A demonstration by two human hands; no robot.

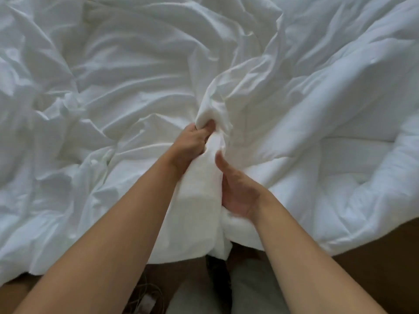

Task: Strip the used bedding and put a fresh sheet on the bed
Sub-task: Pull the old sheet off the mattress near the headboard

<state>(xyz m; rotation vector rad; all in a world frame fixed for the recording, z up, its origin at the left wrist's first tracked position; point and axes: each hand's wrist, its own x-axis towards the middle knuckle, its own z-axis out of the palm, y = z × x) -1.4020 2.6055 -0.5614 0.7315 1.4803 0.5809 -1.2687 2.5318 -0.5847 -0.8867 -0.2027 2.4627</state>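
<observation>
Thin cover [108, 87] lying crumpled across left side. Left hand [192, 141] clenching top of gathered roll [201, 189], fingers curling tight into cloth. Roll running down between both hands toward near edge. Right hand [238, 193] cupping roll's lower part, thumb lying along it, fingers tucking behind, tips hidden. Quilted duvet [340, 159] bulging at right. Judging: stripping step going on, likely working cover off duvet. Next move calling for firm pull toward body, then regripping further along.

L hand [192, 141] + R hand [237, 191] grip bedding [199, 177].
</observation>
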